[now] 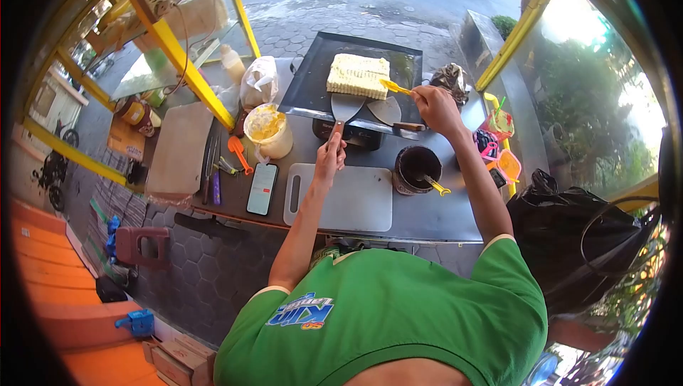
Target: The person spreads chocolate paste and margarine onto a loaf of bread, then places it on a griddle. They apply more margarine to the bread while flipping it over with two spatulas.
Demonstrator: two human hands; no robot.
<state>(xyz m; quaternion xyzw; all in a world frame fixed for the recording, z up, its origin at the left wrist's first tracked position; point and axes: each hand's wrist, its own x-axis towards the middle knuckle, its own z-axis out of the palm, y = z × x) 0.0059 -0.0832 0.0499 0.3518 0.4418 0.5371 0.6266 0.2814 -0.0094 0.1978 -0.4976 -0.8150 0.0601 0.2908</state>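
My left hand (330,160) is wrapped round the wooden handle of a metal spatula (347,106), whose wide blade lies at the near edge of a pale, ridged block of bread (358,76). The bread sits on a black square griddle (306,86). In my right hand (435,107) is a small yellow plastic spreader (395,87), its tip at the bread's right side. A second metal spatula (385,110) rests on the griddle's near right part, its handle close below my right hand. Whether the first blade reaches under the bread is hidden.
A tub of yellow spread (268,132) and an orange scoop (240,154) stand left of the griddle. Nearer me are a phone (262,189), a white cutting board (340,198) and a dark jar (417,170) with a yellow utensil. Yellow posts (192,76) frame the stall.
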